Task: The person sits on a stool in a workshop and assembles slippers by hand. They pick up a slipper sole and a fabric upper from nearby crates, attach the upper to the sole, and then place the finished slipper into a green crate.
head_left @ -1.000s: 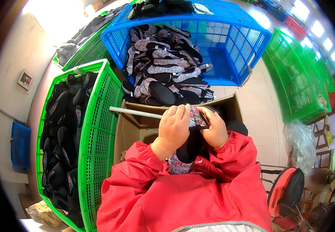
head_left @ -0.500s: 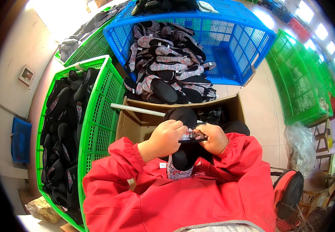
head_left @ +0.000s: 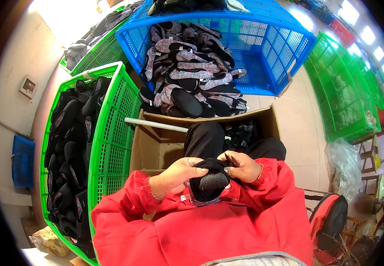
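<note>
In front of my lap I hold a black slipper [head_left: 212, 181] with a ridged dark surface facing up and a floral grey fabric edge. My left hand [head_left: 176, 175] is closed on its left side, thumb on top. My right hand [head_left: 244, 168] pinches its far right edge. A small dark, pointed thing [head_left: 232, 159] sticks up at the right fingers; its kind is unclear. A little white tag [head_left: 184, 197] shows beside the slipper. Part of the slipper is hidden by my fingers.
An open cardboard box [head_left: 154, 150] stands before my knees, a white pole [head_left: 156, 125] across it. Beyond, a blue crate [head_left: 285, 57] lies on its side with piled floral slippers [head_left: 196, 66]. A green crate [head_left: 120, 102] of black slippers stands left; more green crates [head_left: 342, 93] are at right.
Both hands have come down and nearer my body. The slipper has been turned, so its ridged dark surface now faces up instead of the floral part between my fingers.
</note>
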The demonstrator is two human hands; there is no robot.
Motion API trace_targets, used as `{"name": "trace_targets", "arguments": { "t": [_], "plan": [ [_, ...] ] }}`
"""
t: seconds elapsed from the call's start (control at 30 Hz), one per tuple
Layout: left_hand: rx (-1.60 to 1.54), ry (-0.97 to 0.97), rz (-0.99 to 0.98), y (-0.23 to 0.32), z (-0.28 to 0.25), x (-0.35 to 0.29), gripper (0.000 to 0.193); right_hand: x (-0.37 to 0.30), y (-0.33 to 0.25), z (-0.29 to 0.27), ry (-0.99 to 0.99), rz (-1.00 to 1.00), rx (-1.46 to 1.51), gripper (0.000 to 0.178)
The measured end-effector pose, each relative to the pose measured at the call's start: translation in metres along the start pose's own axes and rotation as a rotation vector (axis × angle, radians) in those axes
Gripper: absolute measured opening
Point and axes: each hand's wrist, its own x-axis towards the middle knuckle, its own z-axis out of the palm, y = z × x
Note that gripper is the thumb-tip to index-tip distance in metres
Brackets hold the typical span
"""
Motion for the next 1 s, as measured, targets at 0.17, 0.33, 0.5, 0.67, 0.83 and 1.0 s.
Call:
{"name": "trace_targets", "arguments": {
  "t": [0.17, 0.33, 0.5, 0.67, 0.83, 1.0],
  "plan": [
    [-0.172, -0.138, -0.084, -0.003, 0.009, -0.007, 0.035, 0.012, 0.022, 0.007, 0.121, 0.000, 0.085, 0.019],
    [-0.199, -0.190, -0.125, 0.002, 0.012, 0.002, 0.039, 0.028, 0.046, 0.007, 0.164, -0.054, 0.172, 0.014],
    [-0.204, -0.189, 0.125, 0.000, 0.027, 0.021, 0.051, 0.054, 0.106, 0.005, 0.341, -0.417, 0.191, 0.015],
    [-0.143, 0.103, 0.493, -0.035, 0.007, 0.048, 0.044, 0.052, 0.122, 0.007, 0.622, -0.220, 0.510, 0.019],
    [-0.146, 0.220, 0.601, -0.033, -0.007, 0.069, 0.020, 0.028, 0.129, 0.005, 0.785, -0.076, 0.521, 0.018],
    [-0.135, 0.411, 0.604, -0.037, -0.017, 0.087, 0.016, 0.023, 0.116, 0.000, 0.680, 0.042, 0.570, 0.021]
  ]
}}
